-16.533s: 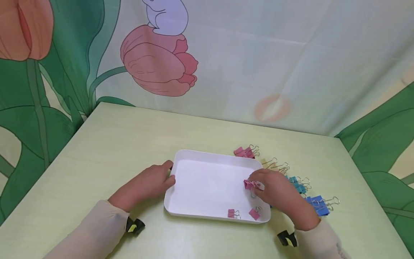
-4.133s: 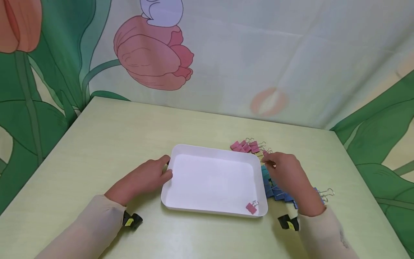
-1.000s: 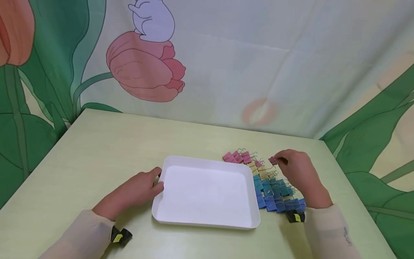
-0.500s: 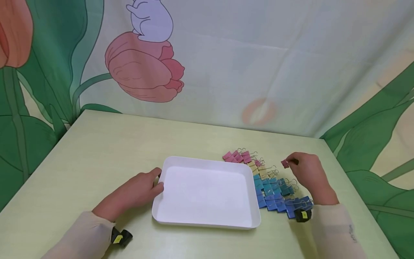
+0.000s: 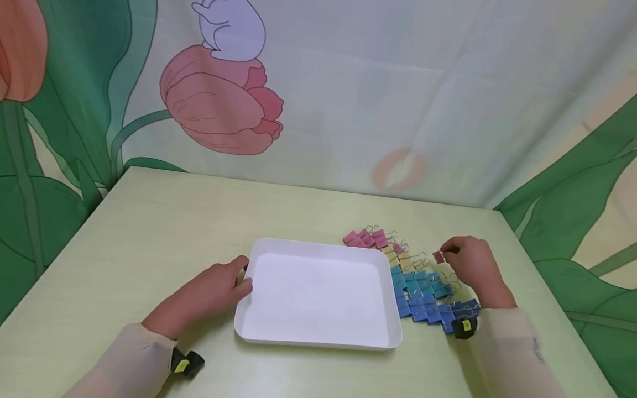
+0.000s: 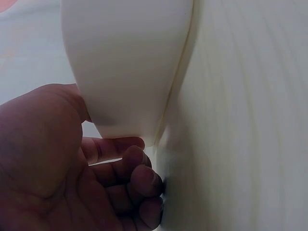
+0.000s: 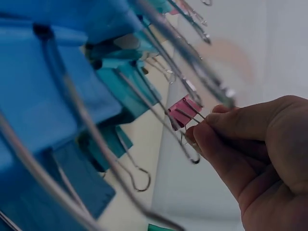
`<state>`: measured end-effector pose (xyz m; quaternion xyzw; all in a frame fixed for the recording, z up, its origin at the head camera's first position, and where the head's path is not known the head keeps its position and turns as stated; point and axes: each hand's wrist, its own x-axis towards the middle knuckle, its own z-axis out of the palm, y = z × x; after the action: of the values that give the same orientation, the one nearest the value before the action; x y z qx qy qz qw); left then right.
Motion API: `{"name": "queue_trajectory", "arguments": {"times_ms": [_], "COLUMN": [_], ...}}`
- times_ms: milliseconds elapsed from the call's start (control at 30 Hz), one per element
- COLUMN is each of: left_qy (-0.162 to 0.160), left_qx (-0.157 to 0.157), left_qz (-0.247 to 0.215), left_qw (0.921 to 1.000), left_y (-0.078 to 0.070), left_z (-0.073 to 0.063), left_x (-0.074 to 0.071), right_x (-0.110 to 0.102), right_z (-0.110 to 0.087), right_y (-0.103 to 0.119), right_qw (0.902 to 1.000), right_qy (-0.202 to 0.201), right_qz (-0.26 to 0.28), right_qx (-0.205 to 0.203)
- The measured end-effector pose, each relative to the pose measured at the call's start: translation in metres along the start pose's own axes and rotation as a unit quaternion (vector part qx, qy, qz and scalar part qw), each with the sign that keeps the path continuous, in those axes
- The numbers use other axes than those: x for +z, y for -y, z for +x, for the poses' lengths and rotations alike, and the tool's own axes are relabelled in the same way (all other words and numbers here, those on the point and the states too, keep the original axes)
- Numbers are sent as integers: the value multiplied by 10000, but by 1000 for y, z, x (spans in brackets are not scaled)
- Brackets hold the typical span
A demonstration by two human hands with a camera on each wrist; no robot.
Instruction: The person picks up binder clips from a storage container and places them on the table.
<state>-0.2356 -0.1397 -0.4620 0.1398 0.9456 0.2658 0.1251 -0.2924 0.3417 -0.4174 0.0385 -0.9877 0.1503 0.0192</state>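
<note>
My left hand (image 5: pixel 214 287) holds the left rim of the white tray (image 5: pixel 318 301), thumb over the edge; in the left wrist view its fingers curl against the tray's outer wall (image 6: pixel 127 72). The tray bears nothing. My right hand (image 5: pixel 473 265) pinches a small pink binder clip (image 5: pixel 438 257) by its wire handles, seen closely as the pink clip (image 7: pixel 184 113) in the right wrist view. It is to the right of the yellow clips (image 5: pixel 405 262). Whether it touches the table cannot be told.
Right of the tray lie rows of binder clips: pink clips (image 5: pixel 365 239) at the back, then the yellow ones, teal clips (image 5: pixel 423 284) and blue clips (image 5: pixel 428 310) nearest the front. A printed curtain (image 5: pixel 348 110) hangs behind the table (image 5: pixel 199 204).
Pink clips that lay in the tray earlier are gone from it, and the pink row has spread. My right hand has carried a pink clip rightward, then slightly down. My left hand stays on the tray.
</note>
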Motion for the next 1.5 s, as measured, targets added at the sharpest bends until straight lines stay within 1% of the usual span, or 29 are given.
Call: {"name": "queue_trajectory", "arguments": {"times_ms": [167, 500, 733, 867, 1000, 1133, 1333, 1500], "left_qy": [-13, -13, -26, 7, 34, 63, 105, 93], "left_qx": [31, 85, 87, 48, 44, 75, 55, 14], "left_qz": [-11, -15, 13, 43, 58, 44, 106, 124], "left_qw": [10000, 10000, 10000, 10000, 10000, 9999, 9999, 9999], "left_y": [0, 0, 1, 0, 1, 0, 0, 2], "left_z": [-2, -3, -2, -2, 0, 1, 2, 2], "left_x": [-2, -1, -2, -2, 0, 1, -1, -2], "right_x": [5, 15, 18, 20, 20, 17, 8, 0], "right_z": [3, 12, 14, 15, 11, 6, -2, -14], "right_y": [0, 1, 7, 8, 7, 6, 13, 21], "right_qw": [9998, 9972, 9971, 9964, 9968, 9977, 9987, 9991], "right_qy": [136, 373, 239, 226, 204, 98, -91, -199], "right_qz": [55, 356, 547, 633, 566, 463, 429, 377], "right_qx": [140, 541, 469, 509, 529, 478, 257, -18]}}
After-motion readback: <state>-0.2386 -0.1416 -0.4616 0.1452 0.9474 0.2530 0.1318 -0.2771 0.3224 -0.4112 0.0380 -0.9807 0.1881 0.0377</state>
